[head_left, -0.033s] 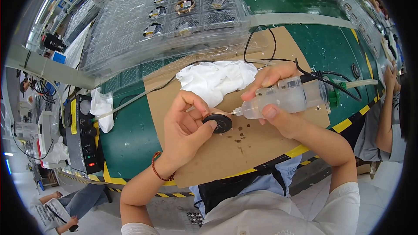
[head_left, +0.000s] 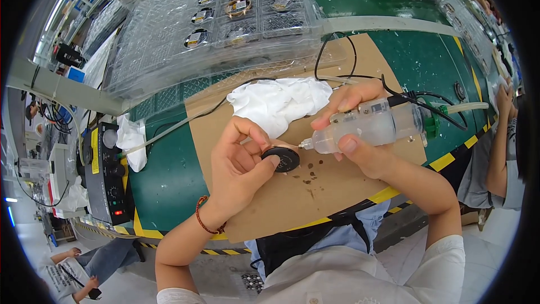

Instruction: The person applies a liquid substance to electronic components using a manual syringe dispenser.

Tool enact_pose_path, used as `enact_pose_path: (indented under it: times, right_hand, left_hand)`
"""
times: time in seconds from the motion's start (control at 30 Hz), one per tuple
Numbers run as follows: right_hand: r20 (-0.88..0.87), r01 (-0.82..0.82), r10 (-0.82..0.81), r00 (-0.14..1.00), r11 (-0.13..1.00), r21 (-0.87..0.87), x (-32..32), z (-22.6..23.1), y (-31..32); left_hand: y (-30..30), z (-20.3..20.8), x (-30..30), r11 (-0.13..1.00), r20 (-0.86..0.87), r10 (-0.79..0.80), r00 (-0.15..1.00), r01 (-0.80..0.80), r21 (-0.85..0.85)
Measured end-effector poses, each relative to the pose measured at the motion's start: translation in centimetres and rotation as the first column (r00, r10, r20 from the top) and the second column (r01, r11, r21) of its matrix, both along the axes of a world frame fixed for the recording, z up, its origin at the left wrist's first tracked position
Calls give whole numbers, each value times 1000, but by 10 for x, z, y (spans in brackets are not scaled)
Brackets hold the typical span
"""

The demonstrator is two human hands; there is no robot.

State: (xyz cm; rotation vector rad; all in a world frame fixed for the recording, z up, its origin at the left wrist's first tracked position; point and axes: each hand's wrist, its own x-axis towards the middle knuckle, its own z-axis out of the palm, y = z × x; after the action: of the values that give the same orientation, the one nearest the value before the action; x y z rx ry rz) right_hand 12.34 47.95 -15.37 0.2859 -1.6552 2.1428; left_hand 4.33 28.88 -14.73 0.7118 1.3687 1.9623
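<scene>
My left hand (head_left: 239, 163) pinches a black round disc (head_left: 284, 159) with a copper-coloured rim, like a watch case, between thumb and fingers, tilted above brown cardboard (head_left: 270, 214). A translucent glue-dispenser syringe (head_left: 365, 129) lies in the grip of my right hand (head_left: 360, 129), held nearly level. Its fine tip points left and reaches the disc's rim; whether the two touch, I cannot tell. From the syringe's green end cap (head_left: 434, 123) run a clear tube and black cables. Crumpled white cloth (head_left: 281, 101) rests just beyond both hands, and dark spots mark the cardboard beneath the disc.
Clear plastic trays (head_left: 152, 39) holding several round watch-like parts are stacked at the back left. A black dispenser control box (head_left: 107, 174) with a lit red switch stands at left, beside another white cloth (head_left: 132, 142). Cables cross the green mat (head_left: 169, 191). Other people sit nearby.
</scene>
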Motion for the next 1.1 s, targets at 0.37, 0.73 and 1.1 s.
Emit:
enact_pose_path:
  times: [0.37,0.73,1.1]
  right_hand:
    - [14,3,-3,1000,1000,3,1,1,1]
    - [5,5,-5,1000,1000,-15,0,1,0]
    - [55,15,-11,998,997,-81,2,2,4]
  left_hand:
    - [-1,1,-2,1000,6,15,1000,-15,9]
    - [-2,-1,-5,999,12,25,1000,-25,42]
    - [-2,-3,-6,998,-14,33,999,-32,47]
